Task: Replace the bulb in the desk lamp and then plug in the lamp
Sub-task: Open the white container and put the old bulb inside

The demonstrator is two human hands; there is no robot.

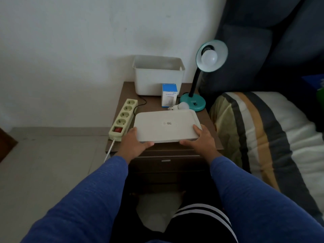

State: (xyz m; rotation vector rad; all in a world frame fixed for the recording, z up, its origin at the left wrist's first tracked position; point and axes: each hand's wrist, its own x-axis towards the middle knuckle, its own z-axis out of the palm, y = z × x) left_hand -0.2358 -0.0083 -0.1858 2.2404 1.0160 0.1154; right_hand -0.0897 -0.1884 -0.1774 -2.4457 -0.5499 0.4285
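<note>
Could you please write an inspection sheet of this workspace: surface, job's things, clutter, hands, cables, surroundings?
Surface: brown nightstand, crowded.
Job's things: teal desk lamp with a bulb in its shade; loose bulb lying by the lamp base; blue-white bulb box, upright.
Clutter: open white bin at the back; white lid at the front.
Hands: left hand and right hand hold the lid's near corners.
Cables: power strip, sockets empty; its white cord hangs off the edge; black lamp cord behind it.
Surroundings: white wall, tiled floor, striped bedding on the right.

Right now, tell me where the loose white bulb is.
The loose white bulb lies on the brown nightstand, between the blue-and-white box and the teal lamp base.
</note>
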